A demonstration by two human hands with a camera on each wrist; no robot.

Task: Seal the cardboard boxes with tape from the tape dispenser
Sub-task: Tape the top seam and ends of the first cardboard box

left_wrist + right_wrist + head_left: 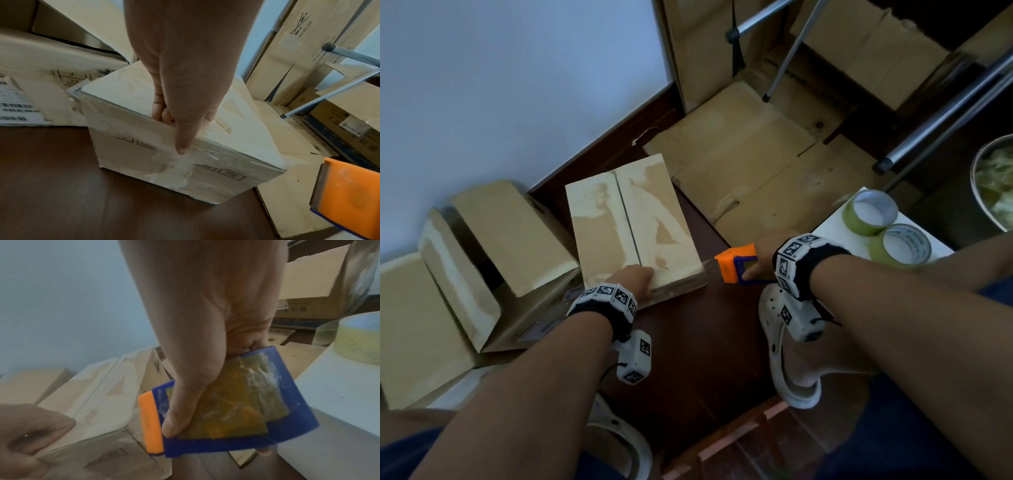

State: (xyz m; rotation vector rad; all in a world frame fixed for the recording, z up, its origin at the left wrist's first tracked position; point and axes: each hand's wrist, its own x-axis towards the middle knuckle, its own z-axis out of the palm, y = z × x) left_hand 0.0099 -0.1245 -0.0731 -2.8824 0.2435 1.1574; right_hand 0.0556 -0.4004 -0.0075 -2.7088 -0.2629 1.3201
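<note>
A closed cardboard box (633,222) (185,170) stands on the dark floor, its top seam running away from me. My left hand (635,279) (180,113) rests on its near top edge. The thumb (180,146) points straight down the front face and presses on clear tape there. Just right of the box's near corner, my right hand (760,257) (185,402) grips the orange-and-blue tape dispenser (736,265) (226,410). The dispenser's orange toothed end (349,194) faces the box. I cannot tell whether a tape strand joins dispenser and box.
More cardboard boxes (513,236) lean against the wall at left. Flattened cardboard (750,161) covers the floor behind. Two green-edged tape rolls (869,212) sit on a white surface at right, beside a metal bowl (993,185). Tripod legs (941,116) cross the far right. A white clog (791,353) is below my right wrist.
</note>
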